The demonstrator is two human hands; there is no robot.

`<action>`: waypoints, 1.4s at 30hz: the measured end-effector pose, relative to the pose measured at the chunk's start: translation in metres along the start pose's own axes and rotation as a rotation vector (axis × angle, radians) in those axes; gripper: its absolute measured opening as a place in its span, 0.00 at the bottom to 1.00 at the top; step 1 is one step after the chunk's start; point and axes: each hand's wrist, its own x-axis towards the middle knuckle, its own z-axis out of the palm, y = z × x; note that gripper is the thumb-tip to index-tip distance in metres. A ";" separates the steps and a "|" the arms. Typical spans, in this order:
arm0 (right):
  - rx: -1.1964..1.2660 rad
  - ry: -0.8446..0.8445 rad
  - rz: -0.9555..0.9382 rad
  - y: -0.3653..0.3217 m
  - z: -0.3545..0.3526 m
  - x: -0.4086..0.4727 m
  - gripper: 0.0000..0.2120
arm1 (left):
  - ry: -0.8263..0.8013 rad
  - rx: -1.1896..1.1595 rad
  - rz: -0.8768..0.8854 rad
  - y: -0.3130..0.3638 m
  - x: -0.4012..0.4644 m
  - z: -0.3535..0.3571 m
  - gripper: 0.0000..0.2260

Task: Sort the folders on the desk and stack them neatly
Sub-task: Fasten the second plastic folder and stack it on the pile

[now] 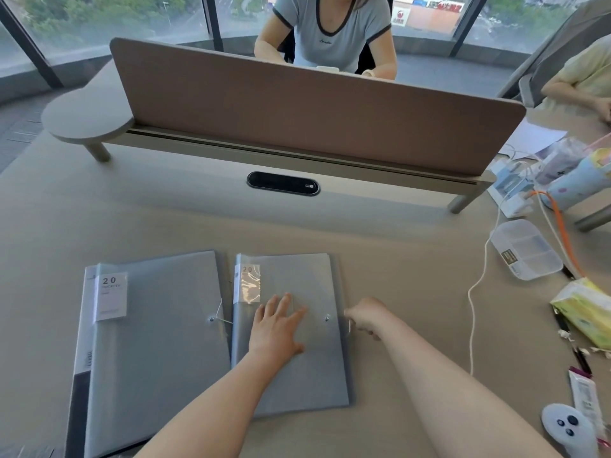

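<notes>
Pressing left hand [276, 325] flat on right folder [297, 375]; right hand [365, 317] pinching its edge.

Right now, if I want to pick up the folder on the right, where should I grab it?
Probably by its long right edge, coming in from the right. The right folder lies flat on the desk, so there's nothing to grab from above. The left hand presses its cover flat, and the right hand is curled at that open edge, where fingers could slip underneath.
</notes>
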 end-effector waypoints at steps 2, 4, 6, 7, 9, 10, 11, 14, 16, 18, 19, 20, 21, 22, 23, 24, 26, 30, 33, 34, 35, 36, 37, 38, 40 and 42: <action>0.065 0.037 0.006 -0.007 0.002 0.005 0.10 | 0.002 -0.004 0.003 0.000 0.000 0.000 0.36; 0.072 0.046 -0.005 -0.015 0.008 0.007 0.11 | 0.005 -0.003 0.005 -0.001 0.000 0.000 0.36; 0.013 0.076 -0.031 -0.023 0.013 0.007 0.12 | 0.003 0.002 0.008 -0.001 0.000 0.001 0.36; -0.029 0.104 -0.057 -0.027 0.015 0.007 0.12 | 0.002 0.001 0.008 -0.001 0.001 0.001 0.36; -0.091 0.145 -0.156 -0.038 0.022 0.010 0.14 | 0.000 -0.007 0.003 -0.002 0.001 0.002 0.36; -0.104 0.161 -0.205 -0.041 0.027 0.010 0.14 | 0.001 -0.012 0.000 -0.002 0.002 0.002 0.36; -0.112 0.172 -0.243 -0.044 0.031 0.009 0.15 | 0.002 -0.015 -0.001 -0.002 0.002 0.003 0.36; -0.161 0.175 -0.329 -0.047 0.043 0.005 0.14 | 0.006 -0.006 0.003 -0.004 0.002 0.003 0.36; -0.195 0.157 -0.380 -0.046 0.049 0.002 0.13 | 0.015 -0.013 0.004 -0.005 0.001 0.004 0.36; -0.228 0.149 -0.420 -0.042 0.054 -0.004 0.13 | 0.023 -0.022 0.000 -0.005 0.001 0.003 0.35; -0.244 0.147 -0.433 -0.040 0.056 -0.006 0.13 | 0.024 -0.023 -0.001 -0.005 0.001 0.003 0.36; -0.254 0.145 -0.437 -0.036 0.058 -0.009 0.14 | 0.024 -0.023 -0.003 -0.005 0.001 0.003 0.36; -0.256 0.145 -0.436 -0.032 0.060 -0.011 0.14 | 0.024 -0.023 -0.005 -0.005 0.001 0.003 0.36; -0.251 0.146 -0.431 -0.028 0.061 -0.013 0.14 | 0.024 -0.021 -0.006 -0.005 0.000 0.003 0.36; -0.243 0.148 -0.428 -0.023 0.062 -0.014 0.14 | 0.025 -0.015 -0.007 -0.005 0.000 0.003 0.36; -0.231 0.145 -0.421 -0.018 0.062 -0.015 0.13 | 0.026 -0.007 -0.008 -0.004 0.000 0.003 0.37; -0.194 0.132 -0.398 -0.008 0.058 -0.016 0.11 | 0.026 0.008 -0.011 -0.004 0.000 0.003 0.37; -0.108 0.121 -0.294 0.012 0.044 -0.012 0.16 | 0.023 0.012 -0.011 -0.004 0.001 0.003 0.37; -0.111 0.126 -0.258 0.018 0.032 -0.005 0.15 | 0.021 0.013 -0.013 -0.004 0.001 0.003 0.37; -0.112 0.132 -0.255 0.019 0.030 -0.002 0.15 | 0.021 0.013 -0.014 -0.004 0.001 0.004 0.37; -0.102 0.135 -0.254 0.018 0.027 0.000 0.15 | 0.021 0.013 -0.015 -0.003 0.001 0.004 0.37; -0.092 0.137 -0.253 0.017 0.026 0.002 0.15 | 0.021 0.013 -0.015 -0.003 0.001 0.004 0.37; -0.086 0.140 -0.252 0.015 0.024 0.003 0.15 | 0.020 0.012 -0.016 -0.003 0.001 0.004 0.37; -0.079 0.145 -0.253 0.012 0.022 0.005 0.15 | 0.020 0.009 -0.017 -0.003 0.001 0.005 0.37; -0.059 0.150 -0.255 0.004 0.020 0.009 0.15 | 0.021 0.007 -0.026 -0.003 0.001 0.005 0.37; -0.056 0.145 -0.272 -0.003 0.018 0.013 0.14 | 0.023 0.011 -0.026 -0.003 0.002 0.006 0.37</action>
